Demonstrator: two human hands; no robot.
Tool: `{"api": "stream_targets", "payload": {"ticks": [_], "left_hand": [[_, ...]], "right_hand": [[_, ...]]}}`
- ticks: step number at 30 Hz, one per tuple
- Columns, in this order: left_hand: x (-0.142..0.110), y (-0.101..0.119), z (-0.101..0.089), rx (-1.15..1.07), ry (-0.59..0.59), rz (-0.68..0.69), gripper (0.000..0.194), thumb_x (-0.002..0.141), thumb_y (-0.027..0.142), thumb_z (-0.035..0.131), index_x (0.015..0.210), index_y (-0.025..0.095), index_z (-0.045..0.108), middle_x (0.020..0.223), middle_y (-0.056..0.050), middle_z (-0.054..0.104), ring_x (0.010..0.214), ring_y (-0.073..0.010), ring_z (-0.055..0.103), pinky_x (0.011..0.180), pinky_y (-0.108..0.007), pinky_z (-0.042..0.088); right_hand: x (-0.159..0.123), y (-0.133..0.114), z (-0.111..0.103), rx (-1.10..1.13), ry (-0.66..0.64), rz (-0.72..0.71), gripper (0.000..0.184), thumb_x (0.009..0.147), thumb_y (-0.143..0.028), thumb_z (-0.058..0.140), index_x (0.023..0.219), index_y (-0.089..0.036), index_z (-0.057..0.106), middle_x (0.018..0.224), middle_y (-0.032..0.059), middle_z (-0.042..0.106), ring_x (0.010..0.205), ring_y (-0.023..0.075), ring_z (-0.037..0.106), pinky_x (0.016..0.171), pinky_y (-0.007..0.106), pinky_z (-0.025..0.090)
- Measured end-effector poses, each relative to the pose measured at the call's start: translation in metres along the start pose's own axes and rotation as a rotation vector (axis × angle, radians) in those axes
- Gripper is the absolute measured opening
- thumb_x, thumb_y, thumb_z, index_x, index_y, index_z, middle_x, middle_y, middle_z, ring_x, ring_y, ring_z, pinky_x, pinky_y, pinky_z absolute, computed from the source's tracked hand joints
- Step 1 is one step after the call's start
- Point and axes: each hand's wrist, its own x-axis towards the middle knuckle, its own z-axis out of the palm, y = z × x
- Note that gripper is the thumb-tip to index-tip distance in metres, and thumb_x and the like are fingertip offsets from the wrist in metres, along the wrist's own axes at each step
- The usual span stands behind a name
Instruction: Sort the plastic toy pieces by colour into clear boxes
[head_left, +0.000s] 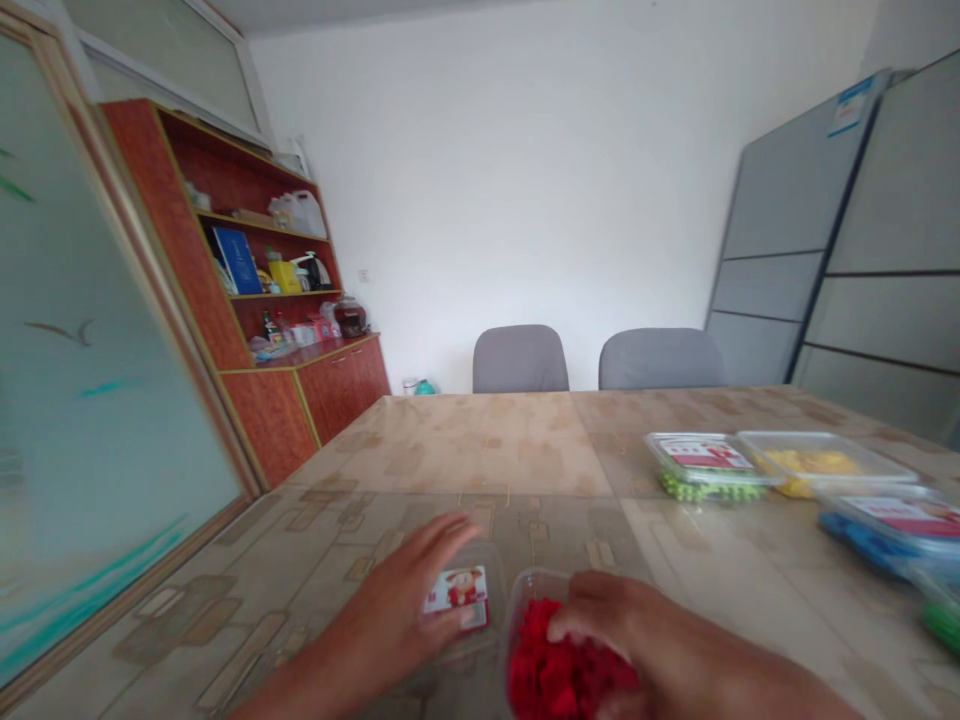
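In the lower middle of the head view, a clear plastic box (pixel 512 640) holds many small red pieces (pixel 551 668). My right hand (pixel 622 625) reaches over its right side, fingers curled down into the pieces; the thumb is partly cut off at the bottom edge. What exactly the fingertips pinch is blurred. Just left of the box lies a clear lid (pixel 491 565) with a red and white label (pixel 466 590) showing a cartoon figure. Above the lid's left part is my left hand (pixel 409 590), fingers stretched and thumb apart, holding nothing visible.
At the right of the table (pixel 480 440) are a lidded box of light green pieces (pixel 705 470), an unlidded box of yellow pieces (pixel 814 465), a box of blue pieces (pixel 877 540) and green pieces (pixel 941 625). Two grey chairs (pixel 520 360) stand behind the table.
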Motion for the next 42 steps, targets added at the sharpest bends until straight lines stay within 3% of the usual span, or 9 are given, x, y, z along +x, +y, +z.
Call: {"api": "stream_targets", "payload": {"ticks": [3,8,12,17,20,27,33,38,42], "left_hand": [[0.004,-0.025,-0.026,0.185,-0.191,-0.038,0.083,0.069,0.044,0.071,0.143,0.026,0.039,0.155,-0.009,0.023,0.140,-0.0372,0.020,0.112,-0.052,0.017],[0.002,-0.047,-0.027,0.132,-0.366,-0.074,0.106,0.052,0.046,0.082,0.145,0.025,0.035,0.150,-0.012,0.034,0.136,-0.0390,0.029,0.111,-0.051,0.021],[0.003,-0.042,-0.020,0.132,-0.327,-0.049,0.105,0.054,0.035,0.081,0.146,0.027,0.032,0.151,-0.010,0.033,0.136,-0.0363,0.030,0.111,-0.048,0.022],[0.011,-0.048,-0.020,0.060,-0.056,0.033,0.078,0.075,0.013,0.052,0.147,0.033,0.027,0.135,-0.005,0.051,0.113,-0.0224,0.054,0.100,-0.038,0.039],[0.010,-0.050,-0.030,0.085,-0.036,0.011,0.073,0.077,0.018,0.055,0.145,0.030,0.032,0.131,-0.005,0.055,0.111,-0.0235,0.056,0.100,-0.038,0.040],[-0.008,-0.026,-0.026,0.128,-0.422,-0.054,0.113,0.045,0.050,0.085,0.144,0.026,0.037,0.151,-0.013,0.031,0.135,-0.0415,0.029,0.110,-0.052,0.023],[-0.005,-0.018,-0.024,0.196,-0.330,-0.103,0.112,0.052,0.035,0.084,0.148,0.029,0.027,0.154,-0.013,0.022,0.138,-0.0420,0.021,0.110,-0.056,0.019],[-0.007,-0.004,-0.045,0.151,-0.144,0.066,0.113,0.059,0.030,0.082,0.150,0.034,0.014,0.157,-0.003,0.014,0.140,-0.0354,0.019,0.114,-0.050,0.018],[-0.013,0.023,-0.044,0.064,-0.235,0.177,0.108,0.064,0.037,0.080,0.149,0.037,0.013,0.157,0.000,0.012,0.140,-0.0349,0.021,0.113,-0.049,0.022]], "right_hand": [[0.001,0.008,0.000,-0.025,0.003,-0.028,0.047,0.071,-0.008,0.070,0.113,-0.027,0.065,0.110,0.0041,0.065,0.100,0.0213,0.059,0.088,0.029,0.046],[-0.011,0.013,-0.010,-0.093,0.024,0.061,0.035,0.068,-0.009,0.069,0.100,-0.024,0.069,0.102,0.0044,0.067,0.091,0.0217,0.062,0.082,0.029,0.049],[-0.014,0.010,-0.014,-0.105,0.036,0.076,0.033,0.069,-0.009,0.069,0.099,-0.024,0.069,0.100,0.0040,0.068,0.087,0.0206,0.063,0.077,0.027,0.050],[-0.007,0.021,-0.016,-0.088,0.138,0.005,0.015,0.078,-0.012,0.060,0.088,-0.022,0.065,0.083,0.0003,0.068,0.074,0.0154,0.063,0.064,0.022,0.046],[-0.001,0.034,-0.016,-0.098,0.195,-0.004,0.017,0.077,-0.007,0.056,0.085,-0.021,0.063,0.077,-0.0010,0.067,0.067,0.0137,0.061,0.060,0.020,0.042],[0.001,0.046,-0.018,-0.125,0.195,0.015,0.011,0.079,-0.012,0.055,0.083,-0.020,0.062,0.074,-0.0006,0.066,0.063,0.0138,0.059,0.056,0.021,0.038],[0.001,0.048,-0.022,-0.074,0.198,0.016,0.013,0.080,-0.016,0.056,0.087,-0.020,0.065,0.076,0.0003,0.068,0.066,0.0153,0.059,0.058,0.022,0.042],[0.000,0.051,-0.027,0.042,0.309,0.043,0.022,0.087,-0.036,0.055,0.099,-0.021,0.067,0.076,0.0014,0.066,0.067,0.0165,0.058,0.057,0.023,0.044],[0.003,0.041,-0.022,0.222,0.310,0.050,0.041,0.092,-0.052,0.043,0.108,-0.019,0.062,0.074,0.0012,0.061,0.061,0.0142,0.055,0.055,0.022,0.045]]}}
